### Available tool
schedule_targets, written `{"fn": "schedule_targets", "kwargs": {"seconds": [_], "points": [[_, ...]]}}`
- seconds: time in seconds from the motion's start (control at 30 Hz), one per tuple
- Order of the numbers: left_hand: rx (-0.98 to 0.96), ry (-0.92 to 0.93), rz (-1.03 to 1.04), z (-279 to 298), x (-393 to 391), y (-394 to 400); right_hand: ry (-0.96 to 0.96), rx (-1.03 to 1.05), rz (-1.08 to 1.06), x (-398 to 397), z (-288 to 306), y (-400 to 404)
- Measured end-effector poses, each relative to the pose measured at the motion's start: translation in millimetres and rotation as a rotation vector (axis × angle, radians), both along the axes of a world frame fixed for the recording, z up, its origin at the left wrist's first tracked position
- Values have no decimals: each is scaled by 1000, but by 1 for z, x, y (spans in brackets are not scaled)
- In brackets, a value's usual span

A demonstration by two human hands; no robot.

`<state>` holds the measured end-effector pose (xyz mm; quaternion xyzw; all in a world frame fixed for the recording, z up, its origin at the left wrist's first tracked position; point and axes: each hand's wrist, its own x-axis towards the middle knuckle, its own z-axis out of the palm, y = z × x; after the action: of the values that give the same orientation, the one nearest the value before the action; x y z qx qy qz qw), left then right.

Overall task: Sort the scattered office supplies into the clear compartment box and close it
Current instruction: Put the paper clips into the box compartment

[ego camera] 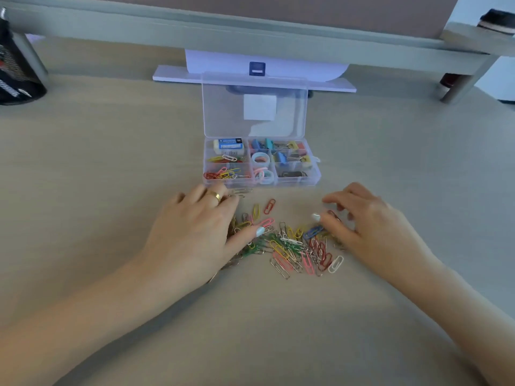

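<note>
Lying between hands – paper clips (289,246) | left hand (195,229) spread | right hand (359,221) spread

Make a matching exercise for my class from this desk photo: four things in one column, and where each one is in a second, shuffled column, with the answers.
Things
1. eraser
2. binder clips
3. loose paper clips
4. box lid

Places
A. scattered on the desk between the two hands
B. standing upright behind the compartments
C. far left compartment of the clear box
D. far right compartments of the clear box

Pairs: 1-C, 2-D, 3-A, 4-B
</note>
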<state>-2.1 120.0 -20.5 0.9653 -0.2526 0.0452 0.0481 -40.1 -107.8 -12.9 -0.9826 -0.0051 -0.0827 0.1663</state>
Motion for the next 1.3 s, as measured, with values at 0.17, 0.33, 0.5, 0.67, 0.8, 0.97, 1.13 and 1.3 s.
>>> {"fn": "schedule_targets", "kwargs": {"seconds": [0.17, 0.33, 0.5, 0.67, 0.8, 0.97, 1.13, 1.3], "points": [[-27, 87, -35, 0, -11, -7, 123, 16, -34, -21, 1, 4], [-106, 312, -81, 1, -11, -15, 184, 10, 131, -25, -1, 21], [-255, 357, -109, 3, -10, -22, 170, 155, 203, -18, -1, 28], [-428, 390, -141, 3, -5, -25, 154, 239, 240, -11, -1, 30], [-479, 396, -123, 2, 0, -22, 164, 277, 237, -5, 1, 26], [-585, 438, -107, 8, 11, -13, 188, 408, 217, -1, 7, 22], [-681, 445, -110, 20, 24, -6, 214, 484, 235, 7, 17, 21], [-745, 377, -72, 27, 46, 1, 241, 530, 292, 22, 29, 28]]}}
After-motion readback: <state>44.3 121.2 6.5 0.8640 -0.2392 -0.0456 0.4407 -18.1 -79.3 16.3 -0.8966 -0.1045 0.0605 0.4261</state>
